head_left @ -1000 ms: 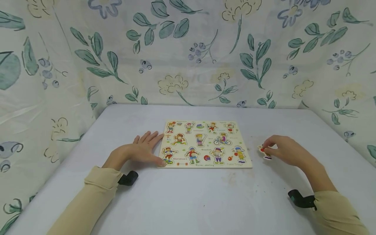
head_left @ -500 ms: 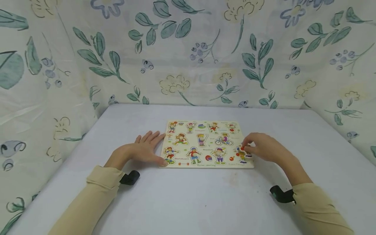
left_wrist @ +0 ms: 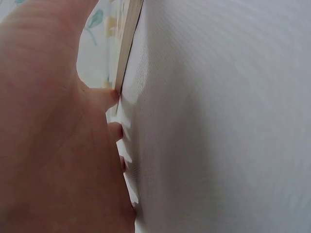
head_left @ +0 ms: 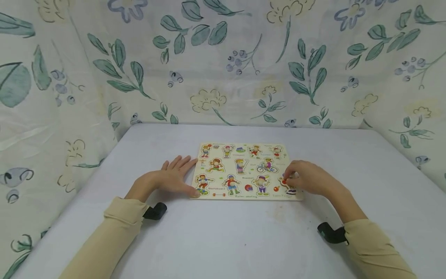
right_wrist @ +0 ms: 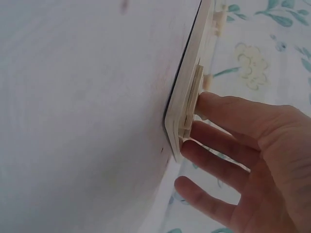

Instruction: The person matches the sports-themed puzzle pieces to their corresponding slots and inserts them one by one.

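Observation:
A cream wooden peg puzzle board [head_left: 230, 166] with several sports figures lies on the table. At its left edge rests my left hand [head_left: 168, 181], fingers spread and thumb at the near corner. The left wrist view shows that hand's fingertips by the board's edge [left_wrist: 126, 46]. My right hand [head_left: 311, 178] pinches a figure-shaped puzzle piece [head_left: 290, 190] over the board's near right corner. In the right wrist view this piece [right_wrist: 193, 99] lies against the board's face and stands slightly proud of it. The fingers partly hide it in the head view.
A white table [head_left: 223, 240] bears the board. A floral cloth [head_left: 209, 69] hangs behind it and at both sides. Black wrist camera mounts [head_left: 331, 233] sit at both sleeves.
My right hand has carried the puzzle piece leftward from the table beside the board onto the board's near right corner. The left hand has stayed at the board's left edge.

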Action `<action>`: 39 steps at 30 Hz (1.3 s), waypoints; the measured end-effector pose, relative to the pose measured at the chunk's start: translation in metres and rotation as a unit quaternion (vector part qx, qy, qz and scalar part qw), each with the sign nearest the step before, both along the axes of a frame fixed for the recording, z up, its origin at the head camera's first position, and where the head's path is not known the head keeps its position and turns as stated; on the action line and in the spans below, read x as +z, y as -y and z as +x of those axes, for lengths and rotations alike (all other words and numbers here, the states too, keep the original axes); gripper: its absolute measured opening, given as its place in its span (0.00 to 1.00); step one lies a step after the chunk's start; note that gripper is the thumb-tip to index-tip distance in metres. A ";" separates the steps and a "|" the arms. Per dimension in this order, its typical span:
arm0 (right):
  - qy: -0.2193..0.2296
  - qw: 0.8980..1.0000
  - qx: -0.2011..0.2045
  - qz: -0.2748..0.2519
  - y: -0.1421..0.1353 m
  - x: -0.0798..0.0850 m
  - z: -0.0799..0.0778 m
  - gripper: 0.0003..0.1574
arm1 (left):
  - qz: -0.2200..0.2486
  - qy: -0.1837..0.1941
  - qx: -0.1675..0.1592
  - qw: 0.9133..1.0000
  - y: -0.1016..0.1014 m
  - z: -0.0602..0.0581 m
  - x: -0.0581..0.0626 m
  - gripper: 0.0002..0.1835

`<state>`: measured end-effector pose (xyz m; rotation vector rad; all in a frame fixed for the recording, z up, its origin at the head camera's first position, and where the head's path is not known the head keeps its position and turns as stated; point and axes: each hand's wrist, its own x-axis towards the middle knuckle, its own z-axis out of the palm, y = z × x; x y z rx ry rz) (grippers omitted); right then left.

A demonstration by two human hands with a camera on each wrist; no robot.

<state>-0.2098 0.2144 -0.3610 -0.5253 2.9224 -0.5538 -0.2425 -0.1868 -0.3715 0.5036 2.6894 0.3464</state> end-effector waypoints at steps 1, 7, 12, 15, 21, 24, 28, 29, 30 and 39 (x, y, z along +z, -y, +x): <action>0.000 1.000 0.001 -0.001 0.000 0.000 0.000 0.05 | 0.001 0.000 0.000 1.000 0.000 0.000 0.000 0.64; 0.006 1.000 0.000 0.001 0.003 0.000 0.000 0.04 | -0.004 -0.003 0.002 1.000 0.001 0.002 0.000 0.64; 0.011 1.000 -0.002 0.010 0.005 -0.001 -0.001 0.03 | -0.007 -0.003 0.001 1.000 0.001 0.002 0.001 0.63; 0.010 1.000 0.000 0.009 0.006 -0.001 -0.002 0.03 | -0.008 -0.004 0.000 1.000 0.002 0.001 0.000 0.63; 0.006 1.000 0.005 -0.001 0.003 -0.003 -0.002 0.02 | -0.008 -0.006 0.000 1.000 0.002 -0.001 -0.002 0.63; 0.004 1.000 0.008 -0.006 0.001 -0.004 -0.001 0.02 | -0.007 -0.007 0.001 1.000 0.001 -0.002 -0.002 0.63; 0.004 1.000 0.008 -0.010 -0.001 -0.004 0.000 0.02 | -0.008 -0.007 0.002 1.000 0.000 -0.001 0.000 0.63; 0.005 1.000 0.007 -0.011 -0.001 -0.004 0.000 0.02 | -0.008 -0.007 0.002 1.000 -0.001 -0.001 0.001 0.63; 0.006 1.000 0.006 -0.012 -0.002 -0.004 0.000 0.02 | -0.008 -0.007 0.002 1.000 -0.001 -0.001 0.001 0.63; 0.022 0.999 -0.004 -0.031 -0.007 -0.005 0.001 0.07 | -0.007 -0.012 -0.004 1.000 -0.001 0.001 0.004 0.61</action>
